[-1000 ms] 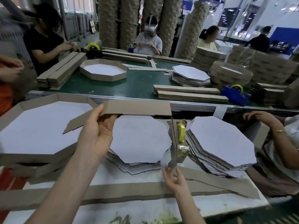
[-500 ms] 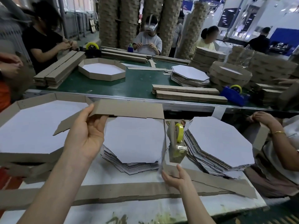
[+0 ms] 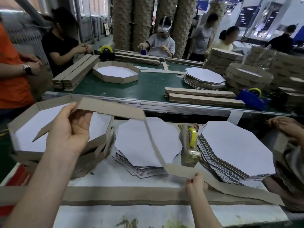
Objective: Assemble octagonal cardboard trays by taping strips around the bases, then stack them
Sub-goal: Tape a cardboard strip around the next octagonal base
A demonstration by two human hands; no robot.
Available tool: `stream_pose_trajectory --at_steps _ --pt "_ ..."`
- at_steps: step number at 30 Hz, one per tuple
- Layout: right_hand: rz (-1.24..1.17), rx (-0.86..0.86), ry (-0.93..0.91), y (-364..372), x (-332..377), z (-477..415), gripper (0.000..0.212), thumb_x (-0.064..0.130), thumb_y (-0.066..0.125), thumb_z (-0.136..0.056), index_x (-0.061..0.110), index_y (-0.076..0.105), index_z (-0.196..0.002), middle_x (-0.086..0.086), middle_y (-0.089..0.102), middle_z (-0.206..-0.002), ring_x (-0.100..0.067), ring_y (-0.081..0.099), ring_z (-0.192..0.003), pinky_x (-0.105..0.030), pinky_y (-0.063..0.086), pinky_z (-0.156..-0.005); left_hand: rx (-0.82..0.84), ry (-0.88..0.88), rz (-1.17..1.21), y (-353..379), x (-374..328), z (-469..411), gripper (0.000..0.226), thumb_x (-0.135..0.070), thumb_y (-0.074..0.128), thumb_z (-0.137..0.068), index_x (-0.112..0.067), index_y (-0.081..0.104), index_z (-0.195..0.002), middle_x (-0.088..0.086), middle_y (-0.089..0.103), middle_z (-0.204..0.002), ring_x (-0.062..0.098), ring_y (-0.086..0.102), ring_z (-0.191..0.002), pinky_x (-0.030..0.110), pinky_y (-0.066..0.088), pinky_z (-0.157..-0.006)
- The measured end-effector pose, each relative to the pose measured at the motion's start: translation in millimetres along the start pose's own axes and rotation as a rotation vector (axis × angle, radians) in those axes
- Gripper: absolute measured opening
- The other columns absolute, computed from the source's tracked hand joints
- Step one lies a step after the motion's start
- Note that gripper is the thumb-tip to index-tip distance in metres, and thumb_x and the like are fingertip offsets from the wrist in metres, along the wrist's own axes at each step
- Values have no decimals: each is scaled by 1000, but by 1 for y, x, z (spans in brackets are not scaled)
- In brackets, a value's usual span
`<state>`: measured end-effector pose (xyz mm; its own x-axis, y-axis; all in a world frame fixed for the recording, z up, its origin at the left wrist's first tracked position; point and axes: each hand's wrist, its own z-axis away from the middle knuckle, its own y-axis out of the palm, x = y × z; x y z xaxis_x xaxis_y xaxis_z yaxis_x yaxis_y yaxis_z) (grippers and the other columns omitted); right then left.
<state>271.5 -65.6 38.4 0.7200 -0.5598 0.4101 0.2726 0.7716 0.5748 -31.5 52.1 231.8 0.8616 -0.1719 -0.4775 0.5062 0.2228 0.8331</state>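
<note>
Cardboard strip (image 3: 111,109) is up in the air over the stack of white bases (image 3: 144,140), bent at a crease. Left hand (image 3: 69,129) grips its upper end; right hand (image 3: 195,184) pinches the lower end. Judged light, stiff between creases, floppy at them. Best held on flat panels.

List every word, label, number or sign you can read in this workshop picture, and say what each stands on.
No text can be read anywhere.
Blue board at the back: any marks too blurred to read.
Tape dispenser, cardboard strip, octagonal bases: no print visible.
</note>
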Motion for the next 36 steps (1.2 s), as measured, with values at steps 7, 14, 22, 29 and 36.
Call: stream_pose_trajectory --at_steps 7,14,22,29,36 --pt "583 -210 -262 -44 63 -63 27 5 58 -95 3 56 -122 -9 54 -102 -25 55 -93 -24 43 -77 -43 -96 -165 -10 33 -7 6 -12 60 -93 -11 67 -94 6 76 -91 15 73 -85 26 60 -69" --pt "1189 -288 -322 -8 82 -67 39 6 46 -99 -10 47 -135 -26 49 -139 -39 49 -125 -36 40 -91 135 -41 -391 11 89 0 8 -8 64 -90 -3 67 -97 10 75 -88 21 73 -84 29 58 -63" --pt "1109 753 -833 129 63 77 24 7 48 -97 18 70 -96 -2 73 -93 -16 68 -88 -31 58 -81 329 38 -517 40 147 27 8 -7 63 -92 -5 69 -86 8 75 -81 22 73 -84 35 60 -69" --pt "1911 1357 -1052 172 47 171 102 68 71 -74 28 24 -155 8 45 -151 -10 50 -129 -28 42 -101 619 300 -951 63 174 40 39 -1 50 -96 -39 60 -97 -12 68 -104 23 65 -101 45 58 -75" --pt "1799 1377 -1301 170 42 167 38 41 69 -88 18 58 -115 10 54 -87 -9 50 -75 -29 40 -61 1085 213 -987 51 176 27 54 -16 79 -68 -59 64 -98 -34 68 -95 -12 62 -96 4 48 -71"
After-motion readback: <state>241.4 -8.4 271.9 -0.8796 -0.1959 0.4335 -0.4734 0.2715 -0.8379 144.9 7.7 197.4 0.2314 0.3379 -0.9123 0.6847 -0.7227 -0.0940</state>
